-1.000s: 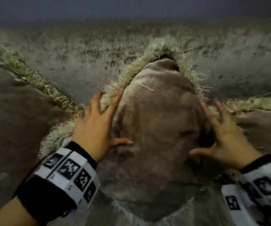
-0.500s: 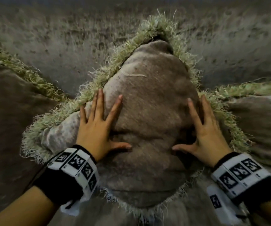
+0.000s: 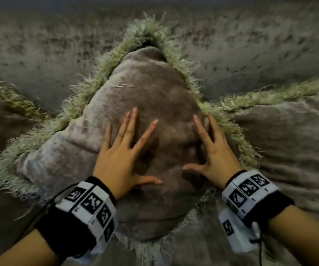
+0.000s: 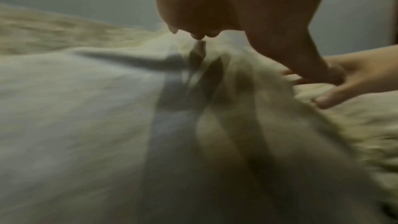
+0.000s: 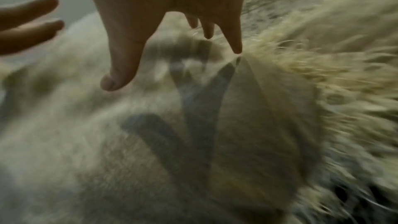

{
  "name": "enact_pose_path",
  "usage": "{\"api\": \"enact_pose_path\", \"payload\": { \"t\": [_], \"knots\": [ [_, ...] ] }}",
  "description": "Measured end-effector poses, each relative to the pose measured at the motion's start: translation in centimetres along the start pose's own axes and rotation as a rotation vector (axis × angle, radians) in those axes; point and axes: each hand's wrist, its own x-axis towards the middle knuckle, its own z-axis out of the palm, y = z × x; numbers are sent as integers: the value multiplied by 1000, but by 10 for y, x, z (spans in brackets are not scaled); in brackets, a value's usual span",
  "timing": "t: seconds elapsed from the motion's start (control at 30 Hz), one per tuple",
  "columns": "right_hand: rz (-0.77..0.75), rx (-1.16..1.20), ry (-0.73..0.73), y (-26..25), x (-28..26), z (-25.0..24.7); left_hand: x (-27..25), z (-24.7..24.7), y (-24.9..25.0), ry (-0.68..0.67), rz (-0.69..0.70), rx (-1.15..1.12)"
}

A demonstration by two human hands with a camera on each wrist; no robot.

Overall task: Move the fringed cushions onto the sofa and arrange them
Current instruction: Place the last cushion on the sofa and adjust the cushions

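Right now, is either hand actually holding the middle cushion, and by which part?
Neither. Left hand and right hand lie on the middle cushion face, fingers straight and spread; no grip on fabric or fringe.

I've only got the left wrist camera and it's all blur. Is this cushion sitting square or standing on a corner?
Observer: On a corner. In the head view the middle cushion stands in front of the sofa back with one fringed corner pointing up.
Operator: Is anything beside it?
Observer: Yes, there's another fringed cushion on each side, the left cushion and the right cushion.
Operator: How is my right hand placed?
Observer: The right hand is open with straight fingers, at the middle cushion's right edge beside the fringe.
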Motion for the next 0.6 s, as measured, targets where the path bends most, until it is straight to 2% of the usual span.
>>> {"api": "enact_pose_path", "payload": {
  "t": [0.17, 0.47, 0.6],
  "knots": [
    [76, -20, 55, 87, -28, -50, 49, 0, 94, 20, 111, 10],
    [440, -245, 55, 312, -73, -160, 153, 29, 256, -62, 169, -15],
    [591, -167, 7, 389, -85, -195, 214, 34, 305, -217, 193, 48]
  ]
}}
